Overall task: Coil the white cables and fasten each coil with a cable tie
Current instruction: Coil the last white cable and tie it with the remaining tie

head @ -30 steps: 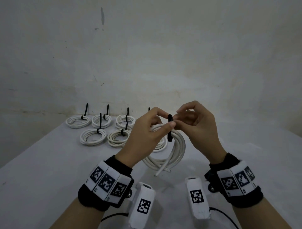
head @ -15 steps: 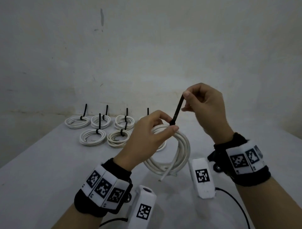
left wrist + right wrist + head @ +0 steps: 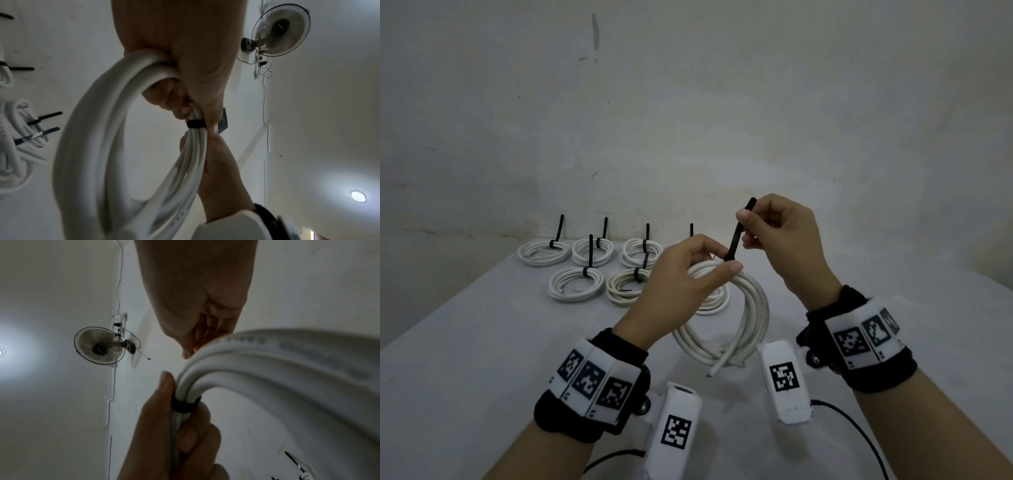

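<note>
A white cable coil hangs upright above the table, its loose end pointing down. My left hand grips the top of the coil, thumb pressed at the tie's head. A black cable tie wraps the strands there, seen as a snug band in the left wrist view and as a band in the right wrist view. My right hand pinches the tie's tail, which stands up and slightly right above the coil. In the right wrist view the coil fills the right side.
Several tied white coils with black tie tails sticking up lie in two rows at the back left of the grey table; another coil lies behind my left hand. A bare wall stands close behind. A black wire trails from my right wrist.
My right hand rose from beside the left hand, drawing the tie's tail upward, and the band closed round the strands. The left hand kept hold of the coil's top.
</note>
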